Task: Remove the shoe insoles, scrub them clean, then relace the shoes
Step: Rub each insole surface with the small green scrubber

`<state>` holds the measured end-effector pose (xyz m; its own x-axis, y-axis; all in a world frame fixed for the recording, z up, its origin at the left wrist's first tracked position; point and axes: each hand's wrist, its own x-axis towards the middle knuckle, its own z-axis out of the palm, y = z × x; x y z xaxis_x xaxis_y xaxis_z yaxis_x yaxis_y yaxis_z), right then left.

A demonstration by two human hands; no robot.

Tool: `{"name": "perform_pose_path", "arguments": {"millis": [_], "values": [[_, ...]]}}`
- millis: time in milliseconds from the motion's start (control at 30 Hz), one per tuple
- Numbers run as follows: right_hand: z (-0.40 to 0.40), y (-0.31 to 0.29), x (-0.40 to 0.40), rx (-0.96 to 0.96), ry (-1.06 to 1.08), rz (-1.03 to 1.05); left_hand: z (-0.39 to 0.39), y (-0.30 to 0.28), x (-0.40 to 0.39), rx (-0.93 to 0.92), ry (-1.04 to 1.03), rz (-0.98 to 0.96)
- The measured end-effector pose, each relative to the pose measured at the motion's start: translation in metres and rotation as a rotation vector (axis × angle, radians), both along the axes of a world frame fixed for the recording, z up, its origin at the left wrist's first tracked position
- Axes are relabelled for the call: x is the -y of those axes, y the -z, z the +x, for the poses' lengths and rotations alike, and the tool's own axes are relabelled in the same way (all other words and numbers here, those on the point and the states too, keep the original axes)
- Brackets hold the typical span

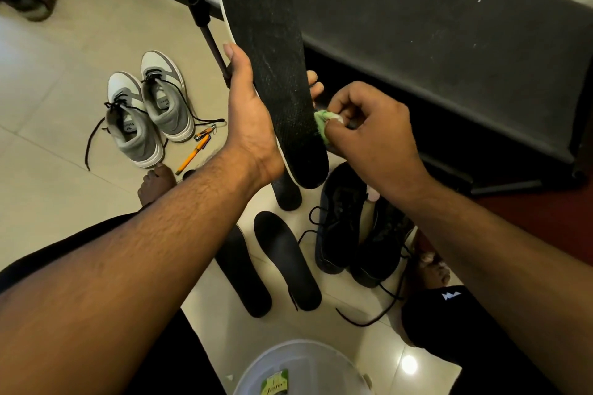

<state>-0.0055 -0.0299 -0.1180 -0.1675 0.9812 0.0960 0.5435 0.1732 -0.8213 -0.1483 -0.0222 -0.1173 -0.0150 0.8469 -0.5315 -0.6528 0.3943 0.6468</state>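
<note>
Black fabric with a pale rim: that is the insole (pixel 272 61) held up at a slant in front of the person, its toe end high against the dark bench (pixel 449 26) and its heel low over the floor (pixel 57 99). The left hand (pixel 253 115) grasps it along the lower edge, thumb on the near side and fingertips curling round the far side. The right hand (pixel 372 135) pinches a small green scrub pad (pixel 321 123) against the insole's right edge near the heel, so the scrubbing step looks to be in hand. Below on the floor lie three more dark insoles (pixel 285 260), just beside a pair of black shoes (pixel 356 228) with loose laces; a grey-and-white pair (pixel 147 115) stands well apart to the left, laces trailing, with an orange pen (pixel 192 154) near it. A white tub (pixel 301 369) sits at the bottom edge. Judging from this, the next move calls for working the pad up along the fabric toward the toe while the left hand braces the insole against the push; relacing is not yet begun.
</note>
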Motion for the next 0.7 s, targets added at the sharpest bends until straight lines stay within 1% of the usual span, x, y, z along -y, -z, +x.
{"name": "perform_pose_path", "arguments": {"millis": [67,133,200,267,300,333,367,467,567,700], "values": [[0.001,0.004,-0.004,-0.004,0.041,-0.077,-0.002,0.0,-0.001,-0.028,-0.015,0.012],[0.002,0.007,-0.008,-0.12,0.114,-0.265,-0.005,0.0,-0.003,-0.053,-0.039,0.037],[0.001,0.007,-0.011,-0.353,0.216,-0.512,-0.008,-0.002,-0.003,-0.061,-0.057,0.057],[0.0,0.004,-0.011,-0.678,0.278,-0.787,-0.01,-0.002,-0.003,-0.044,-0.069,0.064],[-0.001,0.002,-0.01,-0.817,0.272,-0.884,-0.011,-0.002,-0.003,-0.038,-0.068,0.065],[-0.002,0.002,-0.008,-0.909,0.237,-0.944,-0.01,-0.002,-0.002,-0.032,-0.063,0.064],[-0.003,0.001,-0.006,-0.947,0.186,-0.974,-0.01,-0.002,-0.001,-0.029,-0.053,0.061],[-0.004,-0.003,-0.005,-0.918,0.056,-0.962,-0.008,-0.004,0.0,-0.044,-0.005,0.047],[0.002,-0.006,-0.011,-0.886,-0.033,-0.959,-0.013,-0.008,-0.001,-0.034,0.046,0.089],[0.002,-0.006,-0.01,-0.778,-0.138,-1.01,-0.038,-0.013,-0.01,0.112,0.013,0.188]]}}
